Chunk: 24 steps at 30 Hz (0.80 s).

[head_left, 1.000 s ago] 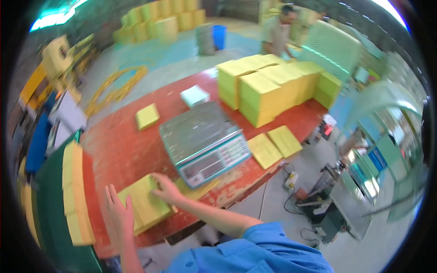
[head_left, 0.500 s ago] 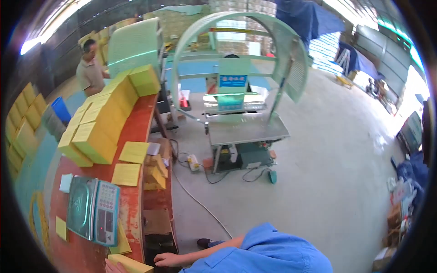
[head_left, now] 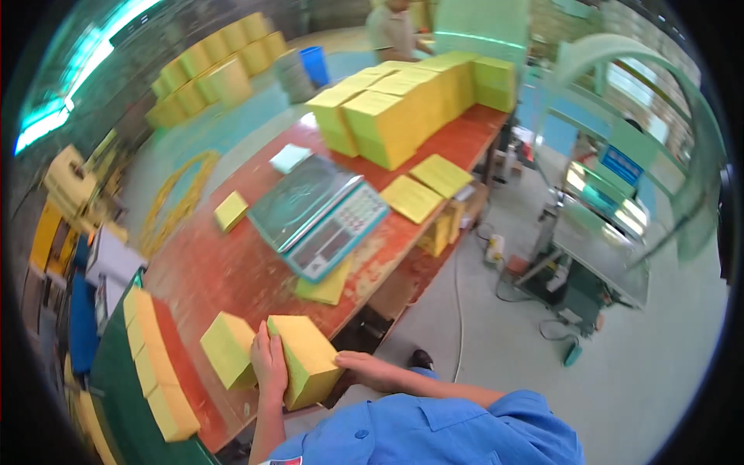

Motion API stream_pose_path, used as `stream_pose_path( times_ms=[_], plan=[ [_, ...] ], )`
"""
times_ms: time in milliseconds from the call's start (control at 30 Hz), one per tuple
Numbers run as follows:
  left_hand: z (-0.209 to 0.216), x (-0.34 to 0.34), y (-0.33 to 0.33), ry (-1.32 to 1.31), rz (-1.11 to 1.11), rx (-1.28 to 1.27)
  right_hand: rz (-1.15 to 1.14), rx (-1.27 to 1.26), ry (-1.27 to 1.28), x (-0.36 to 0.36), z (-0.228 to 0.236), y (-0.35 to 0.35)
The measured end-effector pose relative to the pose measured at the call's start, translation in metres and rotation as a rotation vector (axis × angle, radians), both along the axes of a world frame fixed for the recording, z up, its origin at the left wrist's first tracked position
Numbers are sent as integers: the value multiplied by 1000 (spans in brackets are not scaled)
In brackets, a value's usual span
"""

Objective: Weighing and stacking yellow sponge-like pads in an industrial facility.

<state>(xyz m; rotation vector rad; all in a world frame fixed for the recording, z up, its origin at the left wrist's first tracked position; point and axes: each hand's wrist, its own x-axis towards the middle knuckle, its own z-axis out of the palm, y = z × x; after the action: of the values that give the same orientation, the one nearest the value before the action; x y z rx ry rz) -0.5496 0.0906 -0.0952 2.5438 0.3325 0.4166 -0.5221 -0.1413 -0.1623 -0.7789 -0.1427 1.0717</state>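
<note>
A thick stack of yellow paper (head_left: 304, 349) sits between my two hands at the near edge of the red worktable (head_left: 203, 275). My left hand (head_left: 270, 360) presses flat along its left side, fingers together. From the right, the fingers of my right hand (head_left: 372, 370) meet its opposite side. Whether the stack rests on the table or is slightly lifted, I cannot tell. Just left of my left hand stands another yellow paper stack (head_left: 229, 349). Beyond it lies a teal-edged digital scale (head_left: 314, 217), with yellow sheets (head_left: 327, 283) partly under its near side.
Tall yellow stacks (head_left: 387, 116) line the table's far end, with two flat yellow pads (head_left: 412, 198) before them. A row of yellow blocks (head_left: 159, 372) stands on a green surface at left. A strapping machine (head_left: 604, 240) stands right. A co-worker (head_left: 393, 31) is at the back.
My view has swung left, so the table now lies in the middle. Both hands, low at the picture's edge before, now show fully around the yellow stack.
</note>
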Motion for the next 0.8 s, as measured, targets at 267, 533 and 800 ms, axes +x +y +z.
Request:
stream_pose_path(
  times_ms=[267,533,800],
  plan=[
    [11,31,-21,-323,67,-1763,-51,241,-719,78,96,-23],
    [23,205,-66,-432,-3,-1842,-394,184,-1220,240,142,-49],
    [49,337,-84,-578,17,-1842,-280,67,-1413,405,162,-47]
  ],
)
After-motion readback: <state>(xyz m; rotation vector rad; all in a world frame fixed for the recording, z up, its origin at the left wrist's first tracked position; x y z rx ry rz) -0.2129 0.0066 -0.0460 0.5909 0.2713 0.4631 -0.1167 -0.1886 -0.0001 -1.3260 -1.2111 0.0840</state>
